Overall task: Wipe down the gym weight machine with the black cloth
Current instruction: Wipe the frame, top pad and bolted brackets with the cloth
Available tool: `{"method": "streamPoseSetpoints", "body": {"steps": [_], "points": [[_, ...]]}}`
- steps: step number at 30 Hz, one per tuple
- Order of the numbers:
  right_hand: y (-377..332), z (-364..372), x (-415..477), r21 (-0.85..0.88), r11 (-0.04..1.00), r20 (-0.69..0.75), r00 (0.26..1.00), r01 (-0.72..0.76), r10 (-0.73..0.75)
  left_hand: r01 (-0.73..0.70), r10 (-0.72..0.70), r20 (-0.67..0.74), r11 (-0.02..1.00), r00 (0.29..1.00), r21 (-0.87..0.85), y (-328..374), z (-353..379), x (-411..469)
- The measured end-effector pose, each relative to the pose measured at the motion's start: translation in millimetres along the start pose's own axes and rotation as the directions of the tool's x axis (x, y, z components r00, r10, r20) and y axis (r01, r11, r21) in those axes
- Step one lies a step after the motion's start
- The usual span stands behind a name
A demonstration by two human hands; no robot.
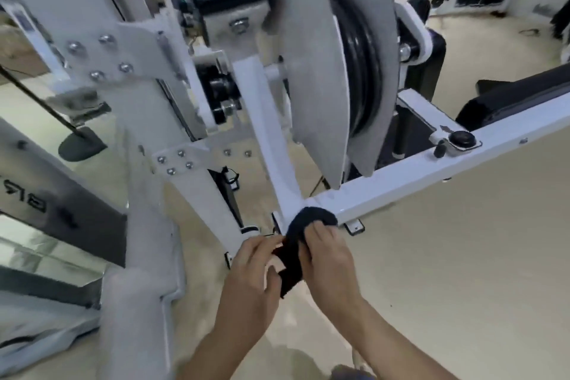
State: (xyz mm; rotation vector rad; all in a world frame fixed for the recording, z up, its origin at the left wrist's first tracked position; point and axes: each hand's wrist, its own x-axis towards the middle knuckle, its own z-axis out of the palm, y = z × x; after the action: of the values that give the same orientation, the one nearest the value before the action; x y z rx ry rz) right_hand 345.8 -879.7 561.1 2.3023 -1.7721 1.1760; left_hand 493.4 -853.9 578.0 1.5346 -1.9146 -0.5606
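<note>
The white-painted steel weight machine (135,108) filled most of the view, standing on a pale beige floor (447,256), and the person leaned in low over its base, probably because the lower frame was the part being cleaned. Its long white square-section base beam (431,173) ran off to the right, and a slanted white strut (262,120) came down to meet it at a corner joint just in front of the hands. Above that joint hung two curved grey guard plates (314,71) with a black grooved pulley wheel (361,71) between them, none of them touched by either hand. The right hand (327,251) lay on top of the joint with its fingers curled over a bunched pad of soft black cloth (311,219), gripping it and pressing it down onto the metal where strut and beam met; the bunching seemed meant to give a thick pad that would follow the corner. The left hand (256,262), just beside it, pinched the loose tail of the same cloth between curled fingers and thumb, apparently to keep the slack from dragging on the floor or catching on the frame. A small round black knob (461,138) sat further along the beam, well apart from the cloth, and by my judgement much of the frame looked not yet wiped
</note>
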Motion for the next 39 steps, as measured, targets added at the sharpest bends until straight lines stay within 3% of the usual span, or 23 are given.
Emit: {"method": "streamPoseSetpoints", "body": {"steps": [2,6,8,11,13,16,18,21,24,29,34,36,37,39], "points": [[1,-14,2,-0.075,0.993,0.026,0.995,0.095,-0.093,0.148,-0.131,0.092,0.966,0.987,-0.21,-4,-13,1],[-24,-10,20,-0.18,0.938,0.154,0.95,0.297,-0.271,0.436,-0.264,0.365,0.711,0.893,-0.552,1,-19,21],[-25,-2,32,-0.306,0.877,0.251,0.92,0.37,-0.301,0.479,-0.261,0.407,0.578,0.875,-0.66,3,-25,29],[-20,-8,74,-0.421,0.774,0.262,0.88,0.473,-0.396,0.46,-0.244,0.39,0.512,0.888,-0.725,3,-37,41],[-28,-12,109,-0.467,0.796,0.143,0.922,0.384,-0.361,0.399,-0.22,0.333,0.527,0.917,-0.751,3,-41,53],[-39,6,112,-0.392,0.906,-0.015,0.984,0.159,-0.179,0.193,-0.152,0.118,0.765,0.981,-0.614,8,-58,62],[-35,19,83,-0.286,0.949,-0.014,0.99,0.132,-0.141,-0.03,0.001,-0.072,0.912,0.997,-0.409,14,-79,66],[-44,9,73,-0.033,0.998,-0.127,0.99,0.058,-0.062,-0.337,0.303,-0.278,0.938,0.912,-0.085,18,-115,81],[-74,-13,128,0.235,0.971,-0.319,0.941,-0.037,0.113,-0.44,0.422,-0.368,0.897,0.828,0.038,21,-144,112],[-82,-28,208,0.151,0.984,-0.246,0.968,0.097,-0.057,-0.375,0.342,-0.285,0.925,0.896,-0.067,22,-168,153],[-106,-62,212,0.264,0.964,-0.334,0.936,-0.018,0.108,-0.443,0.414,-0.176,0.88,0.893,-0.174,18,-187,166],[-140,-72,214,0.16,0.981,-0.379,0.924,0.108,-0.039,-0.465,0.453,-0.116,0.821,0.884,-0.331,16,-200,170],[-158,-71,216,0.085,0.982,-0.33,0.935,0.169,-0.132,-0.426,0.443,-0.076,0.782,0.893,-0.455,15,-206,171],[-174,-56,231,-0.11,0.969,-0.082,0.969,0.223,-0.232,-0.274,0.349,-0.017,0.705,0.937,-0.654,2,-217,179]]}}
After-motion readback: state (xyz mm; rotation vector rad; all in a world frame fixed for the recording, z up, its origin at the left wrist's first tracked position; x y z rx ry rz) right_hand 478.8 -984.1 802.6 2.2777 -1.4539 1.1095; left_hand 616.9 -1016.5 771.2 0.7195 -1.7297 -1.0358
